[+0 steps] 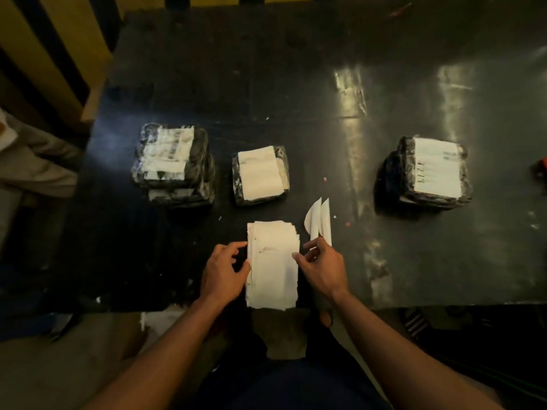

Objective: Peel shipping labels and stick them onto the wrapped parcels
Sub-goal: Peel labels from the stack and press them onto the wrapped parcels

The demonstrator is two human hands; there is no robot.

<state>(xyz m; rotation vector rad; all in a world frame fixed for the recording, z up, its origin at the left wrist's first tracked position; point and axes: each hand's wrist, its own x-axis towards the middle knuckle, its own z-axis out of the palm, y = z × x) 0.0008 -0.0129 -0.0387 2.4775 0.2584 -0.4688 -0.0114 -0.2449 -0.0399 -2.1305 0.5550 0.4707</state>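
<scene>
Since there is only the view from the person's head, everything reads from above: a stack of labels (271, 263) lies at the near edge of the dark worktop (296, 84), square in front of the body, which I take to be so both hands can work it without reaching. The left hand (225, 270) touches the stack's left edge with fingers curled against the paper, seemingly steadying it; whether it pinches a sheet I cannot tell. The right hand (322, 266) sits at the right edge, thumb and forefinger close together at the top sheet's border, likely picking up a corner to peel, though the grip on it is too small to confirm. Just beyond that hand lie two curled backing strips (319, 220), dropped within easy reach and out of the way. Farther back stand three wrapped parcels in a row: the left parcel (173, 164), a pile of them, and the right parcel (426, 171) show printed labels on top, while the middle parcel (260, 176), nearest the stack, carries a plain white sheet, possibly the next one to be dealt with.
</scene>
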